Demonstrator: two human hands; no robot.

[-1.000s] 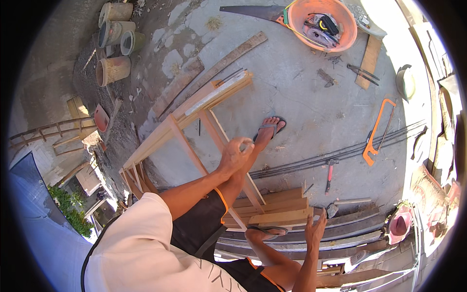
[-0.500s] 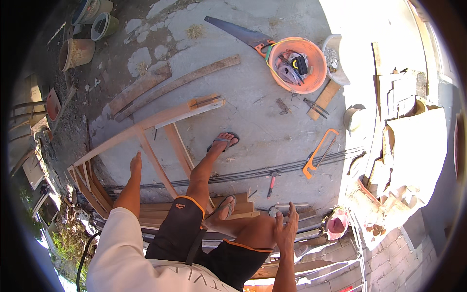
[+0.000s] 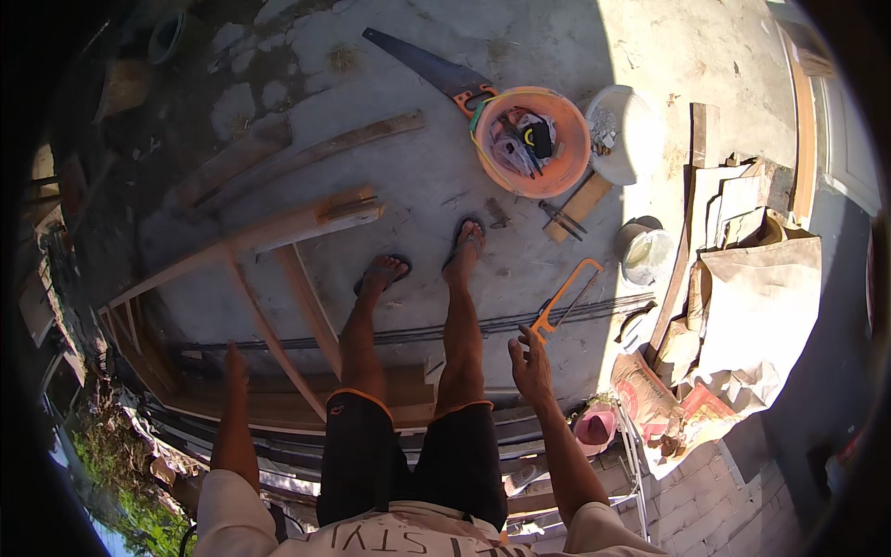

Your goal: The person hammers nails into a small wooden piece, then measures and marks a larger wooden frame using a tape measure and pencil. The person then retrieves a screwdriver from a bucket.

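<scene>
My right hand (image 3: 532,369) hangs in front of me, fingers loosely stretched and thumb apart, with nothing in it. Just beyond its fingertips in the picture lies an orange hacksaw (image 3: 561,302) on the concrete; I see no grip on it. My left hand (image 3: 236,364) hangs low on the left, seen edge-on and in shade, its fingers pointing forward and apparently empty. It appears over a wooden frame (image 3: 264,320) made of long boards and crosspieces, lying on the ground. Whether the hand touches the frame is not clear.
An orange bucket (image 3: 568,125) of tools stands ahead, a handsaw (image 3: 427,67) leaning at its rim. Pliers (image 3: 562,222) rest by a short board (image 3: 585,200). Thin dark rods (image 3: 594,309) cross the floor. Paper sacks (image 3: 756,311) and planks (image 3: 698,139) are at right, loose boards (image 3: 357,137) far left.
I have stepped forward, and both feet now stand side by side beyond the rods. My right hand has come forward toward the hacksaw in the picture; the left hand has shifted lower.
</scene>
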